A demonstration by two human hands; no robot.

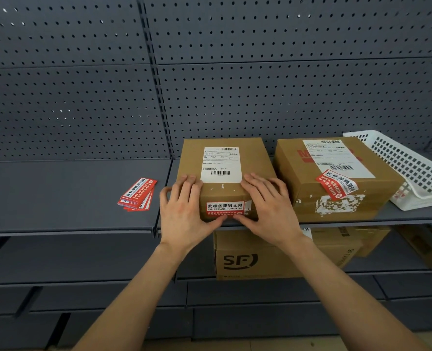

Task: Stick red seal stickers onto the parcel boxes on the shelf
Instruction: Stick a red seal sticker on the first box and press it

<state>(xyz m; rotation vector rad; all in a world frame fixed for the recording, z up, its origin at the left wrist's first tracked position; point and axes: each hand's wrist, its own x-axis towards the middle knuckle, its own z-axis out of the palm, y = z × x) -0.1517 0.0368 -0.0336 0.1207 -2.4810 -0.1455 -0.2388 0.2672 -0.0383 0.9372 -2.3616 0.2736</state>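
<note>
A brown parcel box (225, 158) with a white shipping label stands on the grey shelf (70, 198). A red seal sticker (225, 207) lies over its front top edge. My left hand (184, 211) and my right hand (268, 206) rest on the box on either side of that sticker, fingers spread flat on the top and both thumbs pressing the sticker's lower part on the front face. To the right stands a second box (336, 206) with a red sticker (336, 184) stuck over its front top edge. A small stack of red stickers (137, 195) lies on the shelf to the left.
A white plastic basket (412, 168) leans at the right end of the shelf against the second box. On the shelf below stand more cardboard boxes, one marked SF (255, 259). A grey pegboard wall (210, 72) backs the shelving.
</note>
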